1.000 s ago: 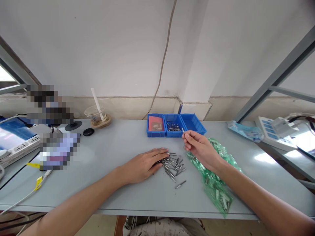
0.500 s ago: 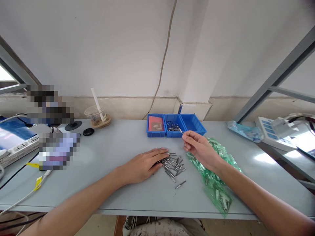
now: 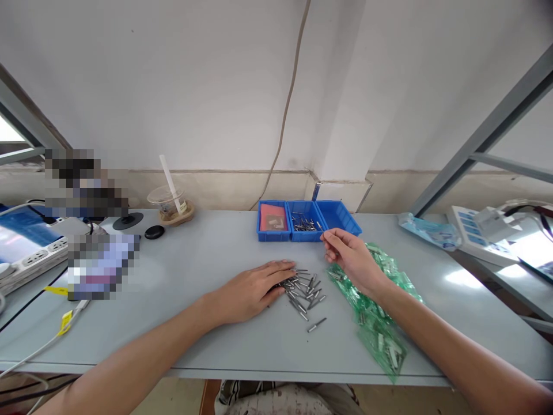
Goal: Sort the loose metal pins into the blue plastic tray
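My left hand point(image 3: 256, 291) lies palm down with outstretched fingers over the left side of a loose pile of small metal pins point(image 3: 305, 293), each with a thick shank and a thin dark end. One pin point(image 3: 317, 325) lies apart, nearer the front edge. Just in front of the blue bins, my right hand point(image 3: 351, 258) pinches a slim metal pin point(image 3: 319, 226) between thumb and fingertips. Its tip points up and left, at the right side of the middle blue bin point(image 3: 305, 236), where more pins lie. Under my right wrist spreads green plastic packaging point(image 3: 380, 331) with more pieces inside.
The left blue bin point(image 3: 273, 236) holds a red sheet, and a third blue bin point(image 3: 339, 214) adjoins on the right. Farther left stand a lidded cup point(image 3: 166, 199) and a black disc point(image 3: 154, 231). Power strips point(image 3: 38, 256) and cables lie at the left edge.
My right hand has shifted very slightly, and the pin in it now shows less clearly. My left hand and the pile stay as they were.
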A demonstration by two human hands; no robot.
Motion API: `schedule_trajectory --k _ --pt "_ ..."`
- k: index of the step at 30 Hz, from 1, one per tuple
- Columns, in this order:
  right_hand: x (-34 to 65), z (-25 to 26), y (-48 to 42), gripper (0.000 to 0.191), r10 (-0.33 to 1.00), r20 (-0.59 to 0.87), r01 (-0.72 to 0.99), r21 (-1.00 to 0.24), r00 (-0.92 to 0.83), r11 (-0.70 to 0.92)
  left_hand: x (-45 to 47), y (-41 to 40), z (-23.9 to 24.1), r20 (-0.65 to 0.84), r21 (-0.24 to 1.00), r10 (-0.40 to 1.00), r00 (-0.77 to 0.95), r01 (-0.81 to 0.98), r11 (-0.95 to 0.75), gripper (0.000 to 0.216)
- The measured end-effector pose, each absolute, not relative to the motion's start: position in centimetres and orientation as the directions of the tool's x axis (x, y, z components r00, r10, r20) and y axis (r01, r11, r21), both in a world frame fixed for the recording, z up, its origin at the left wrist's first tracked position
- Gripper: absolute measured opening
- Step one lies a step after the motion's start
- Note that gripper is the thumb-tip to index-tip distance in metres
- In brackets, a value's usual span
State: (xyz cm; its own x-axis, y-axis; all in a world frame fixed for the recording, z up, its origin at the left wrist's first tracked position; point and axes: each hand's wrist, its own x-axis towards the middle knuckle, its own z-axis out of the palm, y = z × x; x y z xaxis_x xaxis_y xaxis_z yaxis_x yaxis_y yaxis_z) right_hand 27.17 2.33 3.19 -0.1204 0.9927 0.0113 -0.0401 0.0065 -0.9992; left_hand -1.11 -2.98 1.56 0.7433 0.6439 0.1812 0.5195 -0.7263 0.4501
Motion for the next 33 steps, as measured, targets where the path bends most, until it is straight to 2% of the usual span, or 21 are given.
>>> schedule_trajectory --k 16,25,27,30,33 --pt "27.1 3.2 3.0 0.037 0.994 -0.030 -0.133 -0.990 -0.101 -0.043 -1.1 -2.9 1.4 0.197 0.442 0.641 0.742 0.516 -0.733 0.046" --pt "26.7 4.5 2.3 0.038 0.987 0.123 -0.098 -0.989 -0.100 0.114 -1.0 -2.9 1.5 0.194 0.444 0.642 0.742 0.517 -0.732 0.046" --pt "26.8 4.5 2.3 0.036 0.984 0.150 -0.042 -0.988 -0.092 0.147 -1.0 -2.9 1.4 0.195 0.444 0.641 0.742 0.516 -0.732 0.046" --pt "27.2 4.3 2.3 0.032 0.971 0.197 0.167 -0.962 -0.134 0.218 -1.1 -2.9 1.4 0.199 0.445 0.637 0.744 0.511 -0.735 0.046" --pt "27.6 4.5 2.0 0.029 0.927 0.152 0.387 -0.876 -0.343 0.287 -1.1 -2.9 1.5 0.194 0.440 0.636 0.747 0.513 -0.737 0.045"
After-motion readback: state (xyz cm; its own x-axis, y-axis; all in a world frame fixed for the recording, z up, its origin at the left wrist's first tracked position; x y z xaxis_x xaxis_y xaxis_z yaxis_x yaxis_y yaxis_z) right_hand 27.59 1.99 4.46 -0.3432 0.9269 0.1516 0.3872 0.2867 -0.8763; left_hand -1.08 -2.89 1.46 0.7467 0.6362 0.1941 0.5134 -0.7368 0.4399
